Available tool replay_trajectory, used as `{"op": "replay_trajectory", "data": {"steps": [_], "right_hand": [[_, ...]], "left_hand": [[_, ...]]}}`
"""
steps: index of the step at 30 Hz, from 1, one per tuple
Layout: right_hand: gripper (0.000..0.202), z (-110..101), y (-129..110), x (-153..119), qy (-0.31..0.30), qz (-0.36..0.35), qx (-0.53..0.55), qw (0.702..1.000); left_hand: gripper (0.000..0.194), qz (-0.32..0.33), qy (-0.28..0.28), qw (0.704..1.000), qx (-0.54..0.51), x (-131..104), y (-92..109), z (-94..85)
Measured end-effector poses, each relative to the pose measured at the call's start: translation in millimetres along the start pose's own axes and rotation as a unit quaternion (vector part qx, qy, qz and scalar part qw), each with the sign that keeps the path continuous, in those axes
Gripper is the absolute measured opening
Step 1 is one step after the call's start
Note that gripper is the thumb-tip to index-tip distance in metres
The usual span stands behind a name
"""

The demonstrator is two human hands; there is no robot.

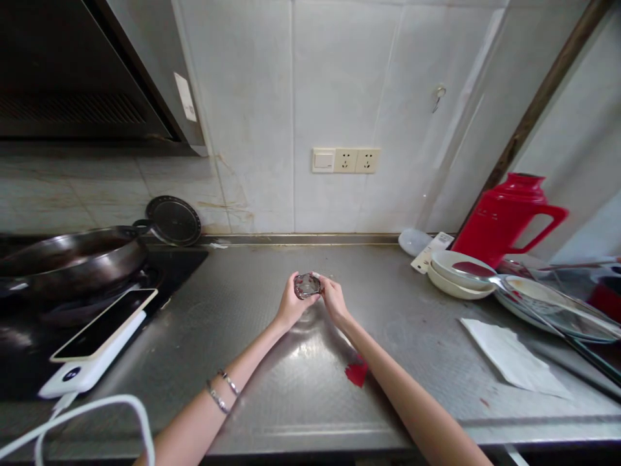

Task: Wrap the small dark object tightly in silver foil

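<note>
Both hands meet over the middle of the steel counter (242, 304). Between them is a small, clear, round glass cup (307, 286) with a dark rim, its mouth tipped up towards me. My left hand (291, 303) is closed on the cup's left side, and two silver bracelets circle that forearm. The fingers of my right hand (332, 296) are closed on its right side. What lies inside the cup is too small to make out. A scrap of red material (357, 373) rests on the counter beside my right forearm.
On the left, a phone (104, 327) lies on a white power bank (92, 362) with a cable, beside a pan (72, 259) on the cooktop. To the right are stacked bowls (458, 288), a white napkin (512, 356), plates and a red thermos (499, 220). Sockets (356, 160) are on the wall.
</note>
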State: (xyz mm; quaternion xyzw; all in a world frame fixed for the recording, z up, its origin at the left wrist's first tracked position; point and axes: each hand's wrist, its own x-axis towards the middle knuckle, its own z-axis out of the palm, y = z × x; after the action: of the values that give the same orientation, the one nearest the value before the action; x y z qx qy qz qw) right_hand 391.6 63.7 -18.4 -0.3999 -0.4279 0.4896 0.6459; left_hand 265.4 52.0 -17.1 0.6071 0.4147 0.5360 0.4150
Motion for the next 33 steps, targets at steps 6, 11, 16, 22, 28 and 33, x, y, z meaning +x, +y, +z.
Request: {"op": "replay_trajectory", "data": {"steps": [6,11,16,22,28,33], "right_hand": [[0.032,4,-4,1,-0.004,0.045,0.061,0.997],[0.034,4,-2,3,-0.006,0.066,0.081,0.995],[0.038,7,1,2,0.008,0.032,0.048,0.998],[0.039,15,4,-7,0.014,-0.009,0.017,1.000],[0.037,6,0,0,0.049,-0.002,0.015,0.999],[0.036,-2,-6,7,0.067,0.048,0.067,0.994]], "left_hand": [[0.071,0.000,-0.045,0.999,-0.028,-4,15,2.3],[0.069,0.002,-0.066,0.997,-0.038,-3,15,0.8],[0.070,0.018,-0.023,0.999,-0.015,-3,5,3.0],[0.074,0.014,0.075,0.997,0.002,2,-6,2.3],[0.086,-0.018,-0.008,1.000,-0.013,-2,-7,5.8],[0.089,0.014,-0.054,0.998,-0.003,-3,-12,7.6]]}}
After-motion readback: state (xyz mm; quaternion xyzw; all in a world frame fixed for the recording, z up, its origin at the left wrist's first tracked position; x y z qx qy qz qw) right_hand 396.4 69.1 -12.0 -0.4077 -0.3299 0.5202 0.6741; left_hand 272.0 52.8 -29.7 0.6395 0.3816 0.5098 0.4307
